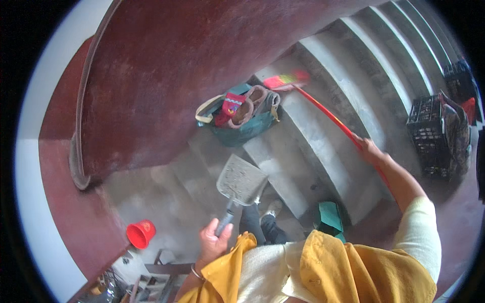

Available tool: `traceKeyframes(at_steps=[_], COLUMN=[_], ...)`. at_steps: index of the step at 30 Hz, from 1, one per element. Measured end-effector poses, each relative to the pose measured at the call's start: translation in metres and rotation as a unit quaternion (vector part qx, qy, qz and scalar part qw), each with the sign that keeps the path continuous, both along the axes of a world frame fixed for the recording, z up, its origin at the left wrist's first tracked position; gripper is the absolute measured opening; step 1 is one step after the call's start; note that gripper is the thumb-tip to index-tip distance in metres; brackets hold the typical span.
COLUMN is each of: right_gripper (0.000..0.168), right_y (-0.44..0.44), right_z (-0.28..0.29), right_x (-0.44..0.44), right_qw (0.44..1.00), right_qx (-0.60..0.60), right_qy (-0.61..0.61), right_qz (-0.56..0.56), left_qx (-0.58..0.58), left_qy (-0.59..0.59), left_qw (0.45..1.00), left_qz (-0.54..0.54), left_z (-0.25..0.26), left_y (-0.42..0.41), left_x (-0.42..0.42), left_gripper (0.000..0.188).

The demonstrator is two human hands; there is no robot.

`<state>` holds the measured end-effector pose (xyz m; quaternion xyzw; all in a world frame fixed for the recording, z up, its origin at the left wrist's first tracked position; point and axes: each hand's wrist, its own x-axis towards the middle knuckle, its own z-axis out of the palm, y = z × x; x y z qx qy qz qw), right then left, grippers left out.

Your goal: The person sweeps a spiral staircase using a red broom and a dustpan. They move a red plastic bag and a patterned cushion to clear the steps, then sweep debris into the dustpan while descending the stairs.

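My left hand point(215, 239) grips the dark handle of a grey dustpan point(242, 180), whose pan carries scattered dirt. Around the orange-red shaft of a broom point(326, 110) my right hand point(369, 149) is closed. The broom's pink and yellow-green head point(287, 80) is blurred and rests on or just over a stair tread near the wall. Just in front of that head, a teal bag point(242, 132) stands on the steps against the wall. Slippers point(242, 113) and a red patterned cloth item point(232, 104) fill its top.
Concrete stairs point(326, 68) curve up to the right beside a dark red wall point(182, 64). Black plastic crates point(426, 136) stand on the right side of the steps. A green box point(330, 217) sits near my feet. At lower left are a red bucket point(141, 233) and assorted clutter point(147, 284).
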<state>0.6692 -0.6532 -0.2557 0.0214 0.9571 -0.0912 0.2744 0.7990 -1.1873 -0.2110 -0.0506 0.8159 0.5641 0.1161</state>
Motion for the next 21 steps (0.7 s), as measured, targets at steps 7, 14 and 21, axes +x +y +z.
traceKeyframes(at_steps=[7, 14, 21], right_gripper=[0.061, 0.055, 0.059], right_y=[0.028, 0.029, 0.013], right_z=[0.086, -0.046, 0.038], right_x=[0.085, 0.070, 0.235], right_qw=[0.997, 0.994, 0.994], right_qx=[-0.055, -0.042, -0.075], right_qy=[0.057, 0.103, 0.017], right_qz=[-0.004, 0.003, -0.080], left_qx=[-0.136, -0.116, -0.054], left_qy=[0.017, 0.006, 0.032], left_qw=[0.979, 0.944, 0.902], left_qz=[0.151, 0.308, 0.427], left_z=[-0.021, -0.068, -0.086], left_y=[-0.068, -0.139, -0.173], left_x=[0.036, 0.061, 0.073], left_gripper=[0.036, 0.028, 0.030])
